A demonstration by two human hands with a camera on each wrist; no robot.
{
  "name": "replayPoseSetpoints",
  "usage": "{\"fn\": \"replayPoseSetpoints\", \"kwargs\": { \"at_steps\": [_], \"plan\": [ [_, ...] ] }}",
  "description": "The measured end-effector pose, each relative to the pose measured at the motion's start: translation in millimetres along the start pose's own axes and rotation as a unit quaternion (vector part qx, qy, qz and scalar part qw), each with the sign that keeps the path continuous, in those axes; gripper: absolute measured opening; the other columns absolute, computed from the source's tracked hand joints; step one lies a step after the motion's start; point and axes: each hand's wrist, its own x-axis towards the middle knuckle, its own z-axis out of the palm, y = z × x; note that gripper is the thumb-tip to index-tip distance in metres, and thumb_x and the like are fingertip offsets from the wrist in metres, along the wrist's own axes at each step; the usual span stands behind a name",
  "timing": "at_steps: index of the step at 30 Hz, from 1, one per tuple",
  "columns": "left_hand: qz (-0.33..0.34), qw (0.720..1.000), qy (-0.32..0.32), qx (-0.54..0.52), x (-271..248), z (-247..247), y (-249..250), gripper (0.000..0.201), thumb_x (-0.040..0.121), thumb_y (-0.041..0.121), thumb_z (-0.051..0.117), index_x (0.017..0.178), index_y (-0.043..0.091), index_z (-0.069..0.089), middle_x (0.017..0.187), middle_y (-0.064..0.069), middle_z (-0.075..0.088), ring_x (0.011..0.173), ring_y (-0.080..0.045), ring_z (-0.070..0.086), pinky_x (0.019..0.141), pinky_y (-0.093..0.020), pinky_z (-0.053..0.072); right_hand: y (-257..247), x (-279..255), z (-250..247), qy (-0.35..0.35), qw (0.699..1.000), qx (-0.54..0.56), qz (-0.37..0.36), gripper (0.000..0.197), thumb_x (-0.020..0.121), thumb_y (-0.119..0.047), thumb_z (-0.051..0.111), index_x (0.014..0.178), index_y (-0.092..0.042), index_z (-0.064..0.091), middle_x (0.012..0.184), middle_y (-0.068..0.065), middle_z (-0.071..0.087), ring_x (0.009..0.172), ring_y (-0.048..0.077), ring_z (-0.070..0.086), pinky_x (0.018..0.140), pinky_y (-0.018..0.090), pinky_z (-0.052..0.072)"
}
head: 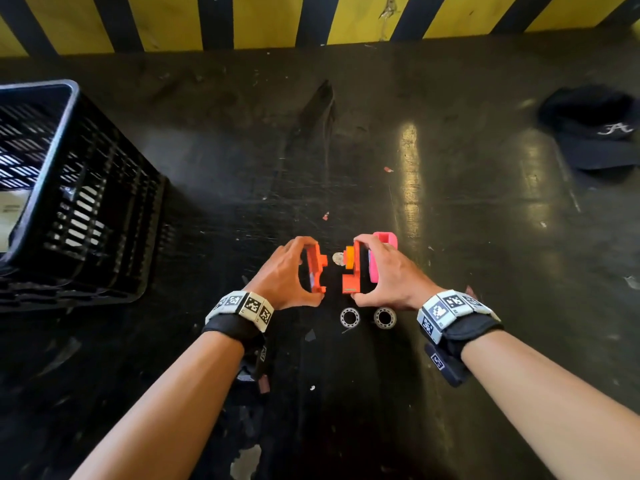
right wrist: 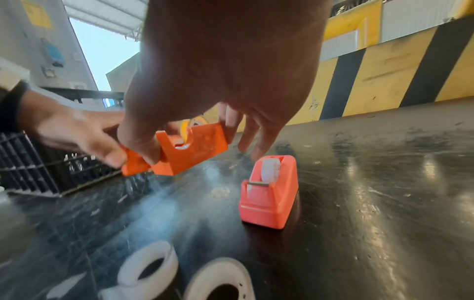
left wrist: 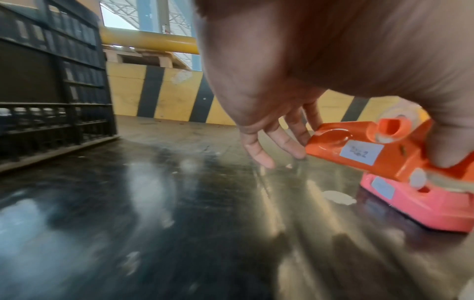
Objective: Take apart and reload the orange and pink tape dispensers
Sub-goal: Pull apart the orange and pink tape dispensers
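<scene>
- The orange hard-plastic tape dispenser is split into two shells, held up just above the dark scuffed tabletop, toward its near edge and about midway along it.
- The left hand [head: 284, 271] pinches the left orange half-shell [head: 317, 270] by its ends, thumb at the near end, fingers at the far end.
- The right hand [head: 382, 271] pinches the right orange half-shell [head: 351, 273] the same way; a yellow-cored tape roll [head: 348, 257] sits on its hub.
- They look light, stiff and smooth, probably slippery; gripping the edges seems wise, clear of the cutter.
- The pink blocky plastic dispenser [right wrist: 269, 192] stands on the tabletop just beyond the right hand, white tape loaded.
- Two loose translucent tape rolls [head: 367, 317] lie nearer the edge.
- A black slatted plastic crate [head: 79, 188] stands at the left; a dark cloth cap [head: 592, 129] lies far right.
</scene>
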Motion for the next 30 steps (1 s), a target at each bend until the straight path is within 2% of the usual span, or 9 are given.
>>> {"fn": "replayPoseSetpoints", "kwargs": {
  "at_steps": [4,11,13,15,17,19,23,26,30],
  "plan": [
    [-0.084,0.99,-0.006,0.117,-10,11,-14,0.104,0.067,0.059,0.082,0.152,0.031,0.03,0.153,-0.002,0.039,0.137,-0.029,0.042,0.108,-0.056,0.043,-3,-7,1,-0.014,0.999,0.028,0.027,0.104,0.066,-0.042,0.087,0.149,-0.033,0.024,0.137,0.008,0.054,0.125,0.027,0.055,0.099,0.036,0.048],
    [-0.127,0.984,0.005,0.122,-13,23,-6,0.108,0.076,0.04,0.084,0.16,0.026,0.018,0.169,-0.008,0.014,0.157,-0.034,0.011,0.12,-0.061,0.024,-6,-15,3,-0.035,0.996,0.075,0.033,0.103,0.07,-0.036,0.087,0.151,-0.033,0.023,0.158,0.005,0.042,0.149,0.023,0.038,0.113,0.038,0.039],
    [-0.065,0.992,0.067,0.09,-11,20,6,0.084,0.086,0.034,0.076,0.156,0.026,0.031,0.165,-0.008,0.026,0.155,-0.031,0.021,0.121,-0.057,0.03,-7,-17,2,-0.032,0.996,0.072,0.034,0.104,0.071,-0.036,0.087,0.152,-0.033,0.023,0.159,0.006,0.041,0.148,0.024,0.039,0.113,0.039,0.04],
    [-0.027,0.996,0.084,-0.034,-8,12,25,0.054,0.096,0.033,0.066,0.147,0.023,0.049,0.151,-0.005,0.052,0.14,-0.022,0.049,0.112,-0.042,0.046,-8,-20,3,-0.027,0.997,0.067,0.032,0.104,0.07,-0.037,0.087,0.152,-0.033,0.023,0.157,0.006,0.043,0.147,0.024,0.041,0.112,0.037,0.04],
    [-0.042,0.984,0.009,-0.174,-7,5,46,0.048,0.098,0.039,0.062,0.142,0.021,0.054,0.134,-0.002,0.068,0.121,-0.013,0.065,0.1,-0.029,0.053,-11,-24,5,-0.023,0.997,0.063,0.024,0.105,0.07,-0.038,0.088,0.153,-0.032,0.024,0.154,0.005,0.046,0.144,0.024,0.044,0.111,0.037,0.041],
    [-0.048,0.971,-0.033,-0.232,-7,4,57,0.046,0.098,0.04,0.062,0.139,0.019,0.057,0.121,-0.003,0.075,0.108,-0.011,0.072,0.093,-0.031,0.058,-14,-28,7,-0.025,0.998,0.061,0.019,0.105,0.07,-0.038,0.089,0.153,-0.03,0.024,0.152,0.005,0.047,0.141,0.024,0.046,0.11,0.038,0.043],
    [-0.06,0.958,-0.008,-0.282,-13,11,56,0.038,0.097,0.032,0.066,0.131,0.014,0.064,0.1,0.0,0.077,0.089,-0.006,0.075,0.081,-0.028,0.063,-14,-36,12,-0.033,0.997,0.061,0.029,0.105,0.07,-0.038,0.089,0.152,-0.031,0.023,0.153,0.006,0.047,0.14,0.025,0.047,0.106,0.036,0.042],
    [-0.08,0.973,0.059,-0.209,-27,15,42,0.033,0.09,0.032,0.074,0.121,0.021,0.069,0.101,0.007,0.075,0.087,0.002,0.071,0.077,-0.019,0.056,-7,-42,10,-0.029,0.997,0.05,0.05,0.106,0.068,-0.04,0.088,0.151,-0.033,0.024,0.153,0.006,0.048,0.139,0.026,0.05,0.108,0.038,0.044],
    [-0.089,0.994,0.026,0.055,-53,36,17,0.04,0.083,0.039,0.078,0.121,0.032,0.067,0.12,0.004,0.066,0.105,-0.018,0.067,0.089,-0.036,0.056,3,-50,7,-0.024,0.996,0.039,0.078,0.108,0.069,-0.04,0.088,0.154,-0.031,0.022,0.156,0.009,0.046,0.143,0.027,0.045,0.111,0.043,0.042]
  ]
}}
